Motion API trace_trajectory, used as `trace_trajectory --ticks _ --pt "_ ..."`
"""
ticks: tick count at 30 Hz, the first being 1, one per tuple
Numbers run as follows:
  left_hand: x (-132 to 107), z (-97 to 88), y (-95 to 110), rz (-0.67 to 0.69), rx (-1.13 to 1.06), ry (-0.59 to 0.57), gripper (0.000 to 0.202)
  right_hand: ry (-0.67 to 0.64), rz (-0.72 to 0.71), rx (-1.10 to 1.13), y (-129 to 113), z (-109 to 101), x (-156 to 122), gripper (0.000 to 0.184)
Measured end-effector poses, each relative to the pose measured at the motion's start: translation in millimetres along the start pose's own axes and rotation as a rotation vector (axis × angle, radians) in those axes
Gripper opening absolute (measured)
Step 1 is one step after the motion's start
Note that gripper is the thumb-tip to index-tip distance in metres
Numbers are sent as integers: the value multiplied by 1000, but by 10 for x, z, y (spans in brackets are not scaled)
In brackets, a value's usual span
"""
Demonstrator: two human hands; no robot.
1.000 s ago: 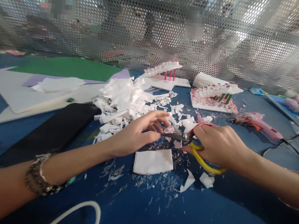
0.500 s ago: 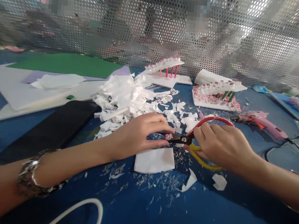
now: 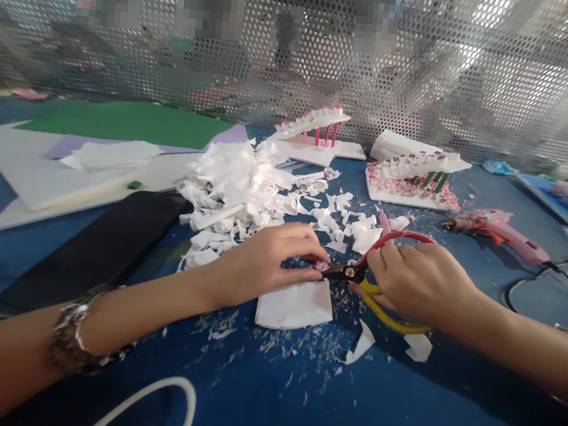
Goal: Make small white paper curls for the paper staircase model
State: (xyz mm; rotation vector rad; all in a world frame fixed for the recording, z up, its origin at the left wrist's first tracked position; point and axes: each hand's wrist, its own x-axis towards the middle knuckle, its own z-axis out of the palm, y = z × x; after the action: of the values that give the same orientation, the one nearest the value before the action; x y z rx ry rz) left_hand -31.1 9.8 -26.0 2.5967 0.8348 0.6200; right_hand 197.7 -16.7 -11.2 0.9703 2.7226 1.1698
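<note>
My right hand (image 3: 415,279) is wrapped round the handles of a pair of scissors (image 3: 350,273), one loop red and the other yellow. The dark blades point left, toward my left hand (image 3: 284,256). Between the thumb and fingers of that hand is a small pinkish piece (image 3: 321,266), right at the blades; its kind is too small to make out, and the fingers partly cover it. Just below lies a folded white paper (image 3: 295,306), flat on the blue table (image 3: 256,398). Fine white shavings are scattered round it.
A heap of white paper scraps (image 3: 236,188) lies behind my left hand. Two small stair models (image 3: 316,132) stand at the back. A pink glue gun (image 3: 507,236) with a black cord is at the right. Left are a black slab (image 3: 90,248) and a green sheet (image 3: 132,121).
The scissors and my right hand have dropped slightly toward me, and the handle loops are a little nearer together. My left fingers have closed in more over the pinkish piece.
</note>
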Motion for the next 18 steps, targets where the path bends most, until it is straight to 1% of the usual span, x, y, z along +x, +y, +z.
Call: trace_trajectory --ticks 5,10,14,16,18 --pt "16 19 -16 -29 -19 -57 22 -108 -11 20 -34 30 -7 47" --pt "12 24 -20 -38 -28 -72 22 -169 -3 70 -50 14 11 45" --pt "0 32 -33 -39 -12 -75 23 -125 -29 113 -66 16 2 42" --pt "-2 29 -39 -29 3 -61 22 -102 -35 119 -70 19 -7 42" --pt "0 16 -35 -7 30 -28 19 -111 -19 111 -59 17 -13 39"
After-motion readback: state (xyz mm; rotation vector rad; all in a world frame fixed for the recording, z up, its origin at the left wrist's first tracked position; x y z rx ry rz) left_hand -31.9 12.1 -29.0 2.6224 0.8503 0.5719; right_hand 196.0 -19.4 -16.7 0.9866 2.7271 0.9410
